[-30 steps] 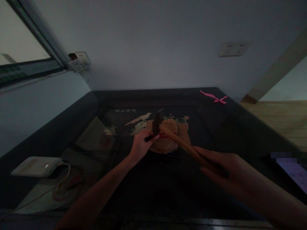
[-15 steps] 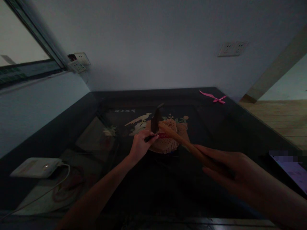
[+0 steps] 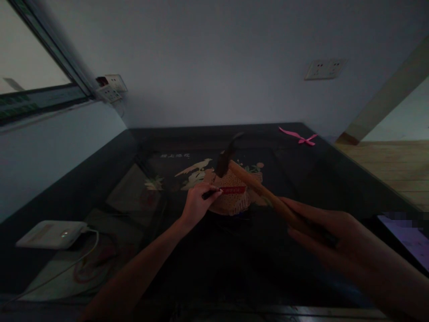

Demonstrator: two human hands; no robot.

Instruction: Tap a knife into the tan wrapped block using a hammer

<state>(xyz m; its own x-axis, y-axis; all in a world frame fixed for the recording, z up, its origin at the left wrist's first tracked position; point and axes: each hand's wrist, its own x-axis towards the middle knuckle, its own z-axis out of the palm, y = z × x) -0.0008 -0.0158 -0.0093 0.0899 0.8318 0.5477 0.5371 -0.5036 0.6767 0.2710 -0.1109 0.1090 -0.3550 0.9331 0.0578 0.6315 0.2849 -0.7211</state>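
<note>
From where I stand, one hammer (image 3: 253, 182) hangs over the middle of the surface (image 3: 214, 268), its dark head above one holed brown lump (image 3: 226, 207). I'd call it stiff and head-heavy, best held low on the handle, where the right hand's (image 3: 326, 232) fingers wrap it. The left hand's (image 3: 197, 199) fingers pinch one dark piece (image 3: 209, 194) by the lump's one red strip (image 3: 233, 190). One ribbon (image 3: 303, 139) lies near the far right corner, one phone (image 3: 407, 241) by the right edge.
</note>
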